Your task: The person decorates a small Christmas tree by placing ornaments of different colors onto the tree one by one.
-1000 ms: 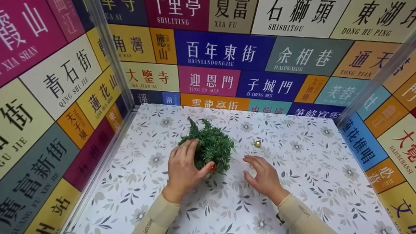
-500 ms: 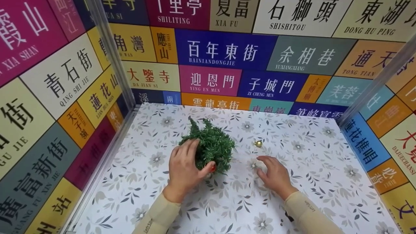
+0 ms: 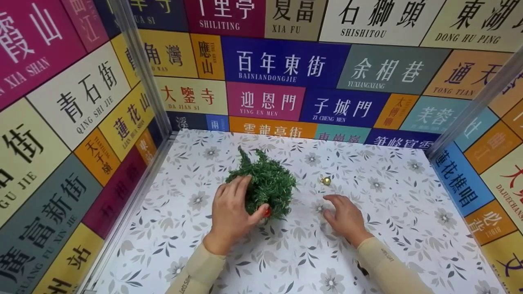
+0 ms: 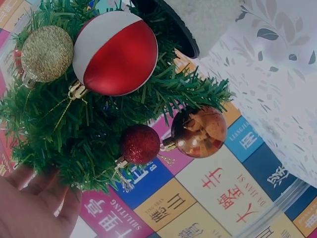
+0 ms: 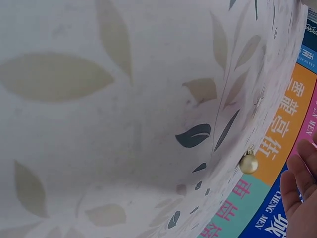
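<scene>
My left hand (image 3: 232, 206) holds the left side of a small artificial Christmas tree (image 3: 271, 181), fingers curved into the green branches. Its thumb lies beside a small red bauble (image 3: 267, 211). From the left wrist, the tree carries a red and white bauble (image 4: 119, 54), a gold glitter bauble (image 4: 48, 53), a dark red glitter bauble (image 4: 140, 144) and a shiny copper bauble (image 4: 200, 131). The fingertips are partly hidden by the branches. To the right, my right hand (image 3: 345, 216) hovers with loosely bent fingers, holding nothing. A gold bauble (image 3: 325, 181) lies just beyond it.
The table (image 3: 286, 261) has a white cloth with grey leaves and flowers. Colourful panels with lettering (image 3: 282, 61) enclose it at the back and both sides, with clear corner strips. A small dark object (image 3: 362, 269), partly hidden, lies beside my right forearm.
My right hand has shifted right, away from the tree, and then stayed almost still. The left hand and the tree keep their place.
</scene>
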`<state>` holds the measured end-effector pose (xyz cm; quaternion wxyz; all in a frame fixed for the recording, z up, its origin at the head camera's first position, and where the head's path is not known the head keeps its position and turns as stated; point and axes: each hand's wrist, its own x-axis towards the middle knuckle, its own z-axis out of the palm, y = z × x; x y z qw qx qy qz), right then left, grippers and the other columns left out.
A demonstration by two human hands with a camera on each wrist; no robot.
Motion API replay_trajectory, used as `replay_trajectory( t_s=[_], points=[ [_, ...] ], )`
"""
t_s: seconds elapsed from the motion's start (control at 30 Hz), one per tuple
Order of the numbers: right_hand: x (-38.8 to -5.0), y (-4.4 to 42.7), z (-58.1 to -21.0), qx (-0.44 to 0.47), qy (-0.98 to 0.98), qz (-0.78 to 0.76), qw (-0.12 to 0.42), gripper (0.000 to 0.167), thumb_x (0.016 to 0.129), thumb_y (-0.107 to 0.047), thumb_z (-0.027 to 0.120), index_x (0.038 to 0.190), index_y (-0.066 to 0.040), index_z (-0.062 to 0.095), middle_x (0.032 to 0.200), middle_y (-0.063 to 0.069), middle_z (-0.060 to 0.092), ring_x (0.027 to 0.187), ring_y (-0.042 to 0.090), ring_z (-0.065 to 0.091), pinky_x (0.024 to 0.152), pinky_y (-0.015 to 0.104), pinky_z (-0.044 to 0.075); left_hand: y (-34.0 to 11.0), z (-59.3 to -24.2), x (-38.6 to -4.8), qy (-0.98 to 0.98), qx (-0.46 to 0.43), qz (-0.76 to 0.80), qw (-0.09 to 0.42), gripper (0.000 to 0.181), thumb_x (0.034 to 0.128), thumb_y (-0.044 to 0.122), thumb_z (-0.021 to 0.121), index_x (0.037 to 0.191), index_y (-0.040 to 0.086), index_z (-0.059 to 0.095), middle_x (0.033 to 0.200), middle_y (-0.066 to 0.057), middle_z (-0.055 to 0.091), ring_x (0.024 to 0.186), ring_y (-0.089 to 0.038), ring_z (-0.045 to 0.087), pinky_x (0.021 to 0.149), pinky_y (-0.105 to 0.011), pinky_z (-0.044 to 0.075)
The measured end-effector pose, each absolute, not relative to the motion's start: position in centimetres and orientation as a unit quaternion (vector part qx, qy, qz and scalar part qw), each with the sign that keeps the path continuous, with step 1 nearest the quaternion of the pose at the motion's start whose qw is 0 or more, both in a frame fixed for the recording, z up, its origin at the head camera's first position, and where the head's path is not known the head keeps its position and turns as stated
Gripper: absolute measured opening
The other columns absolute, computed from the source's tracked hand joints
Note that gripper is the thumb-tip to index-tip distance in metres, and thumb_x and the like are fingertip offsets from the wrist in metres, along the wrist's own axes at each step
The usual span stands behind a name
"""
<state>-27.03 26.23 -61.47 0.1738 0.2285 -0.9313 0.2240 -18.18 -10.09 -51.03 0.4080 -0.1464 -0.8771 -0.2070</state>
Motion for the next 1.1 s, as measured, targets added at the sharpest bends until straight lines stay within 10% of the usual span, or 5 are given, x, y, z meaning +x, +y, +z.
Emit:
replay_trajectory(
  t_s=[1.1],
  points=[
    [-35.5,27.0,-62.1,0.115,-0.97,0.197,0.079,0.043,0.092,-0.021,0.06,0.133,-0.008,0.059,0.133,0.02,0.057,0.122,0.041,0.052,0.096,0.059,0.044,-13.0,-51.0,-18.9,-0.885,-0.204,-0.225,0.351,0.073,0.0841,0.045,0.069,0.145,0.009,0.049,0.136,-0.01,0.058,0.121,-0.027,0.056,0.106,-0.045,0.039]
  ],
)
